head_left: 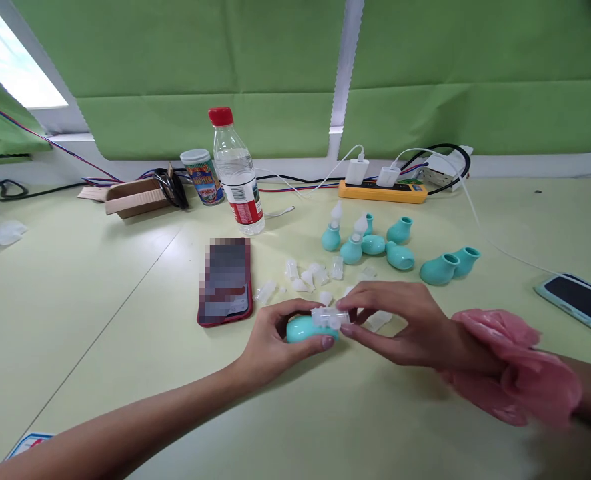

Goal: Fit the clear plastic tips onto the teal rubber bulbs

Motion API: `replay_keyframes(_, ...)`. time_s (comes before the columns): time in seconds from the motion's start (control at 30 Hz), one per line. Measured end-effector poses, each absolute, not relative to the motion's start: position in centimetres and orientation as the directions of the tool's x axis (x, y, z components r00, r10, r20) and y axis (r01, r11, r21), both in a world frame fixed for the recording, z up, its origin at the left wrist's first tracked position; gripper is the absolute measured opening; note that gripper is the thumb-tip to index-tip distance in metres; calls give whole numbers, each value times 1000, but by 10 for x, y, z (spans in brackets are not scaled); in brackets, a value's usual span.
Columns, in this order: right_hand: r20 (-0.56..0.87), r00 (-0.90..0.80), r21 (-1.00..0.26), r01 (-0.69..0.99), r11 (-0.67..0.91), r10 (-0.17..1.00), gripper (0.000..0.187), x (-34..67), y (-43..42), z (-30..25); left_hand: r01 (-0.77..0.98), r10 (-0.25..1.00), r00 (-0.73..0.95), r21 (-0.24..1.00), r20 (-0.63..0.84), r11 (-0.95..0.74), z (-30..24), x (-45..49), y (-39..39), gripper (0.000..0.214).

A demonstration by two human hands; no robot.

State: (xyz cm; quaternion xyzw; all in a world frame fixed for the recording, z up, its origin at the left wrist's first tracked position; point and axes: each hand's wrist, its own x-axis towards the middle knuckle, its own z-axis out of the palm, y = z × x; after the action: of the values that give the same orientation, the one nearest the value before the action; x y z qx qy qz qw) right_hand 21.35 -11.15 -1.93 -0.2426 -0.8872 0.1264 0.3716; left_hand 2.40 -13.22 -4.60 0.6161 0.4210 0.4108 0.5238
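Note:
My left hand (pixel 275 337) is closed round a small teal rubber bulb (pixel 301 328) just above the pale green table (pixel 125 373). My right hand (pixel 405 320) pinches a clear plastic nozzle piece (pixel 329 317) at the bulb's opening. A pink scrunchie (pixel 515 373) sits on my right wrist. Behind my hands lie several loose clear plastic nozzles (pixel 308 277). Further back stand several more teal bulbs (pixel 400 253), two of them with clear tips fitted (pixel 351 245).
A red-cased phone (pixel 225 281) lies left of the nozzles. A water bottle (pixel 236 175), a small can (pixel 201 177), a cardboard box (pixel 135 197) and an orange power strip with chargers (pixel 381 190) line the back. Another phone (pixel 578 303) lies at right.

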Motion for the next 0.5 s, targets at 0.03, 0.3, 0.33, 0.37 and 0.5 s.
replay_keyframes(0.03,585,-593,-451,328,830,553,16,215,-111,-15,90,955,292,992,57,-86,-45,24,-132,34)
replay_keyframes(0.3,462,-648,-605,269,750,605,14,227,-103,5,84,968,243,992,69,-91,-44,20,-133,23)
replay_keyframes(0.33,464,-653,-596,269,756,598,14,227,-102,5,63,969,241,995,62,-80,-45,20,-133,23)
replay_keyframes(0.37,468,-660,-584,268,766,588,14,227,-101,4,37,968,247,998,49,-60,-46,20,-133,23)
replay_keyframes(0.5,522,-687,-472,260,842,505,16,225,-97,-1,-104,949,316,993,-17,53,-49,21,-133,28)
